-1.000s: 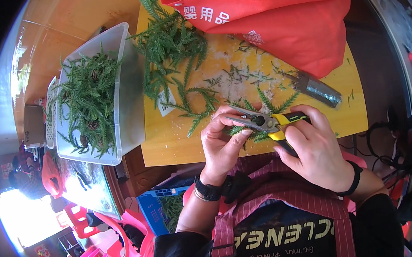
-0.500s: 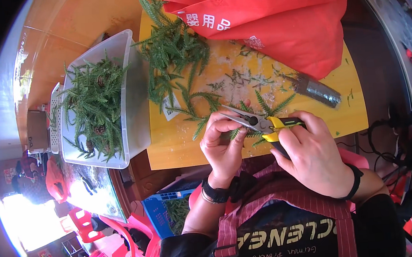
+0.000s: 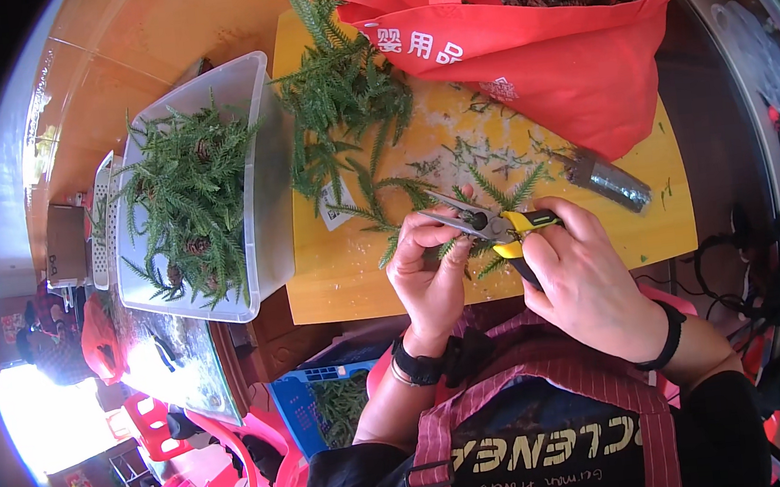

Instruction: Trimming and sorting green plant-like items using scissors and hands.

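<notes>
Now that the yellow-black pliers (image 3: pixel 504 228) gape wider, apparently unclamped, right hand (image 3: pixel 587 288), fingers curled, grips their handles; left hand (image 3: pixel 429 282), fingers pinched, holds green sprig (image 3: pixel 510 197) above the worktop's (image 3: pixel 366 288) near edge.

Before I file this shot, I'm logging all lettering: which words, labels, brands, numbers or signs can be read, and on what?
Red tote bag: large white characters, not copied here; its small emblem is unreadable.
Black T-shirt: large pale-yellow letters and a smaller line, not copied.
White label on the yellow tabletop: too small to read.
Cardboard box: dark mark, too small.
</notes>
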`<action>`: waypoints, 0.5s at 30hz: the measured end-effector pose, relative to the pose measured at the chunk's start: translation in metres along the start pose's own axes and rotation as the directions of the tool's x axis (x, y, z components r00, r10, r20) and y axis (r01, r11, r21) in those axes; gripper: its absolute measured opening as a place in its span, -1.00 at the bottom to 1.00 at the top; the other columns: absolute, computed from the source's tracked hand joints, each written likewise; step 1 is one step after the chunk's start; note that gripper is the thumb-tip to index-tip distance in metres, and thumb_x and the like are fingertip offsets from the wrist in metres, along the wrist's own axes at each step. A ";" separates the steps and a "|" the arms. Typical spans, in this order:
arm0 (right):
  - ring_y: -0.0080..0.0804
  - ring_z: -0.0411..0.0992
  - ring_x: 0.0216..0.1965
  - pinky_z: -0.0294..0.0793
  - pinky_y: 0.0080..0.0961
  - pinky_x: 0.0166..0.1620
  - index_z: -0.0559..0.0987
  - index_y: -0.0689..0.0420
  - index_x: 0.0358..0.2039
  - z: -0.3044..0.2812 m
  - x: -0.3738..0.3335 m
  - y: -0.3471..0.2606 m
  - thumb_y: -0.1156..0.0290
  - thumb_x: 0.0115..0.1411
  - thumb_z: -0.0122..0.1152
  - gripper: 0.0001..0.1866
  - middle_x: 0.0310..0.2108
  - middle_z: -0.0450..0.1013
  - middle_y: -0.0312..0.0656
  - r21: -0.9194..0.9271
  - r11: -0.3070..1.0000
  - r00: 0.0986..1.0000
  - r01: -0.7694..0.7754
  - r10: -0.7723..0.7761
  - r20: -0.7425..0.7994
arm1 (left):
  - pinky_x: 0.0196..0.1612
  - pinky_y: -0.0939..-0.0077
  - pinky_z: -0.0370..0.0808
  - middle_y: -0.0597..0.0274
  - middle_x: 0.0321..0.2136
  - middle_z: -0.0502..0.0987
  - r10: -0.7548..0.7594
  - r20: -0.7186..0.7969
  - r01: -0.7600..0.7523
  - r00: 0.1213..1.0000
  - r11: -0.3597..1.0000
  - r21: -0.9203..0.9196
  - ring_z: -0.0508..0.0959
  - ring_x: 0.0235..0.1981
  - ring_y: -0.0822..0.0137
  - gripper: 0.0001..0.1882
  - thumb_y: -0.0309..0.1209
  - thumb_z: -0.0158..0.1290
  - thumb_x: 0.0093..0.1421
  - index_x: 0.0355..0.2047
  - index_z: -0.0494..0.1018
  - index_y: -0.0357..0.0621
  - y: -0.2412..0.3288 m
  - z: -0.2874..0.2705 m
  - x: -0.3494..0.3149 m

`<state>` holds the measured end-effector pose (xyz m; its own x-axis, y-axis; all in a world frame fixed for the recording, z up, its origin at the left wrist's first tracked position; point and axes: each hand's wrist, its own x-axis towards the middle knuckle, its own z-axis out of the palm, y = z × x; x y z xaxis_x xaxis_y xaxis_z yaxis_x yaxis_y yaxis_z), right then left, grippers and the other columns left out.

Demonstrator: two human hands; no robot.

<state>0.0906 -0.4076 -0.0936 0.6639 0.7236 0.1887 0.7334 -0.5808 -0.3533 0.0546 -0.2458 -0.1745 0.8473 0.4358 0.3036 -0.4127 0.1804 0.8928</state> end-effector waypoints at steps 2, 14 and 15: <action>-0.05 0.29 -0.10 0.29 -0.22 -0.03 0.36 0.27 -0.42 0.000 0.003 0.003 0.48 -0.19 0.24 -0.69 -0.38 0.39 0.01 0.021 1.000 1.000 0.017 -0.017 0.023 | -0.06 0.45 0.39 0.15 -0.27 0.42 -0.031 -0.023 0.030 0.999 0.999 -0.044 0.45 -0.17 0.33 -0.87 -0.71 0.08 0.01 -0.42 0.43 -0.30 0.001 0.000 0.000; 0.02 0.36 -0.19 0.36 -0.17 -0.17 0.40 0.26 -0.50 -0.033 0.020 0.024 0.52 -0.19 0.16 -0.81 -0.48 0.36 -0.07 0.105 0.990 0.990 0.096 -0.084 -0.115 | -0.05 0.56 0.33 0.17 -0.23 0.44 -0.232 0.033 0.234 0.972 0.966 -0.111 0.43 -0.19 0.39 -0.88 -0.60 -0.01 0.13 -0.29 0.40 -0.32 0.017 -0.007 0.013; 0.01 0.37 -0.18 0.37 -0.19 -0.17 0.40 0.26 -0.51 -0.037 0.021 0.027 0.54 -0.20 0.16 -0.81 -0.48 0.36 -0.06 0.079 0.989 0.986 0.126 -0.116 -0.116 | -0.22 0.64 0.42 0.16 -0.23 0.45 -0.204 0.050 0.208 0.978 0.972 -0.107 0.44 -0.23 0.43 -0.88 -0.53 0.00 0.16 -0.28 0.40 -0.31 0.013 -0.010 0.013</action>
<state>0.1295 -0.4221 -0.0650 0.5865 0.7383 0.3332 0.7974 -0.4539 -0.3978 0.0569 -0.2289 -0.1626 0.9292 0.3454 0.1313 -0.2604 0.3601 0.8958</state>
